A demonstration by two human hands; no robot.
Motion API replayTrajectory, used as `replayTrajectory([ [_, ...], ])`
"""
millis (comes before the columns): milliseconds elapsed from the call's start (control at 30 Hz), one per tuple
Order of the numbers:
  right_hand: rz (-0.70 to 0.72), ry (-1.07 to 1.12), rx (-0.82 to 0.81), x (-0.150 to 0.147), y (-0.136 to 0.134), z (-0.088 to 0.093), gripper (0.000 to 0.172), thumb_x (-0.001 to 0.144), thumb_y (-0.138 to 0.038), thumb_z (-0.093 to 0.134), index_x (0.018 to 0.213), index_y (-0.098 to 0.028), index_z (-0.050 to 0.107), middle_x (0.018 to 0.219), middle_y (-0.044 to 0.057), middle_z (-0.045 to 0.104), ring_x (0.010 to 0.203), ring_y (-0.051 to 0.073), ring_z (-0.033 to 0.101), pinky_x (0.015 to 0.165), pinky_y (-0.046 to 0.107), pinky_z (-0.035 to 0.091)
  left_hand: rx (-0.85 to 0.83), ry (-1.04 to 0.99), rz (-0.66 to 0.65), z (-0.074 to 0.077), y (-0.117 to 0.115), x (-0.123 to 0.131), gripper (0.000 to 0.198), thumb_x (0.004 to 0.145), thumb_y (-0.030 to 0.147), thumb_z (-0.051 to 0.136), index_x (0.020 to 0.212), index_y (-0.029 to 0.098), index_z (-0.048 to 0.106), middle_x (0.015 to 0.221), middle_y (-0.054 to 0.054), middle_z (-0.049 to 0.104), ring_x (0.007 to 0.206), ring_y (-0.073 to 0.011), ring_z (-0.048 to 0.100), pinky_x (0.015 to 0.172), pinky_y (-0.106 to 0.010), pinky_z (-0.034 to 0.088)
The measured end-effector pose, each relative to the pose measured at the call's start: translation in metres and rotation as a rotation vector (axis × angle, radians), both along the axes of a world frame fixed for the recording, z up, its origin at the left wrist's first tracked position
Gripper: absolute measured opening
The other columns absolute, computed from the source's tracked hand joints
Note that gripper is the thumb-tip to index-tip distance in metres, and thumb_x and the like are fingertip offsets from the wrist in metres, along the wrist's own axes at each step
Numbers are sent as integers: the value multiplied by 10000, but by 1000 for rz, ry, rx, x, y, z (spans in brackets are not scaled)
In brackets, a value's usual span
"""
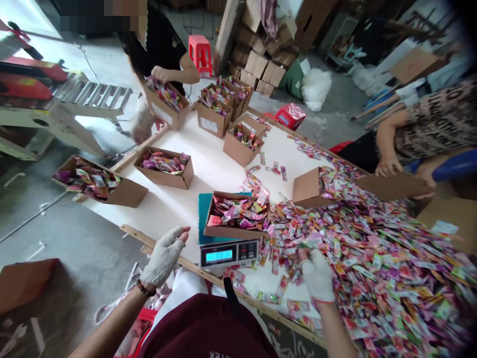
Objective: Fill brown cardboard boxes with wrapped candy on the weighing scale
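A brown open box [238,232] full of small colourful wrapped packets sits on the teal pan of a digital scale [203,256], its display lit blue. My left hand [164,256], in a white fingerless glove, hovers left of the scale near the table edge; its fingers are loosely apart and nothing shows in them. My right hand [318,276], gloved alike and blurred, is right of the scale over the loose packets [391,278]. Its fingers curl around a few small packets [313,241], smeared with motion.
Filled boxes stand on the white table [167,209]: one at left [126,191], one behind it [182,179], several at the back. A tipped box [307,189] lies by the pile. One person at the far side touches a filled box; another at right holds a box [395,186].
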State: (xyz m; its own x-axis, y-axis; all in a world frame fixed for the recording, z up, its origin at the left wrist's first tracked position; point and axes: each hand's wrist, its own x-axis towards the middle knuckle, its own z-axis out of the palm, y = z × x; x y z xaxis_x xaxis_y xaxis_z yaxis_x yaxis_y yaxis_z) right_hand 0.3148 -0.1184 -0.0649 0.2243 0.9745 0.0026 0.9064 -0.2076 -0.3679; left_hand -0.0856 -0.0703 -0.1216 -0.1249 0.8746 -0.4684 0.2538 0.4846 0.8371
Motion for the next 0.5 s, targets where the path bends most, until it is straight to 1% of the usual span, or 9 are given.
replayTrajectory([
  [33, -11, -4, 63, -2, 10, 10, 291, 995, -424, 436, 888, -243, 637, 659, 13, 668, 594, 210, 652, 529, 318, 540, 13, -12, -14, 1, 1, 2, 607, 790, 638, 618, 1145, 158, 727, 1117, -114, 736, 959, -257, 674, 859, -354, 546],
  [67, 28, -13, 92, -7, 22, 23, 264, 970, -422, 479, 927, -227, 652, 733, 29, 705, 670, 217, 679, 602, 326, 559, 25, -22, -26, 2, 1, 4, 602, 796, 633, 616, 1146, 157, 727, 1118, -113, 736, 957, -254, 671, 869, -356, 542],
  [133, 212, -75, 39, -26, 50, 52, 232, 935, -378, 546, 1055, -224, 672, 969, 66, 744, 883, 234, 702, 784, 343, 562, 35, -34, -46, 2, -1, 4, 612, 801, 639, 609, 1159, 156, 722, 1134, -115, 731, 974, -255, 664, 888, -360, 534],
  [200, 377, -175, -20, -51, 76, 76, 263, 918, -327, 576, 1140, -217, 665, 1103, 101, 720, 1008, 254, 678, 890, 364, 532, 17, -20, -43, 2, -4, -1, 649, 786, 661, 609, 1179, 155, 714, 1146, -121, 726, 1016, -269, 657, 909, -366, 529],
  [267, 540, -211, -20, -76, 95, 85, 350, 892, -314, 624, 1219, -192, 645, 1189, 128, 689, 1106, 267, 641, 978, 378, 498, -11, 0, -16, 1, -8, -10, 700, 759, 687, 614, 1195, 146, 705, 1160, -133, 721, 1050, -286, 655, 932, -379, 526],
  [333, 721, -191, -75, -96, 107, 73, 467, 845, -334, 689, 1282, -179, 629, 1259, 132, 668, 1185, 275, 608, 1041, 385, 467, -38, -1, 21, -1, -10, -20, 740, 730, 704, 621, 1199, 137, 699, 1184, -144, 714, 1069, -301, 661, 961, -400, 520],
  [400, 854, -240, -280, -111, 113, 48, 469, 813, -309, 700, 1263, -182, 658, 1243, 129, 686, 1152, 289, 633, 1006, 394, 484, -50, -13, 56, -4, -13, -30, 760, 709, 719, 623, 1194, 138, 700, 1220, -150, 705, 1105, -313, 663, 1007, -421, 504],
  [467, 899, -342, -501, -119, 114, 20, 390, 828, -237, 620, 1207, -190, 698, 1129, 126, 733, 1039, 290, 683, 918, 390, 510, -56, -10, 80, -10, -15, -37, 767, 692, 734, 622, 1179, 147, 705, 1236, -149, 703, 1154, -321, 652, 1056, -432, 479],
  [500, 901, -373, -565, -121, 115, 9, 389, 835, -203, 573, 1201, -197, 703, 1087, 122, 747, 1001, 285, 697, 889, 382, 513, -64, -7, 87, -13, -16, -40, 773, 684, 742, 621, 1172, 149, 707, 1234, -149, 705, 1172, -324, 646, 1071, -435, 470],
])
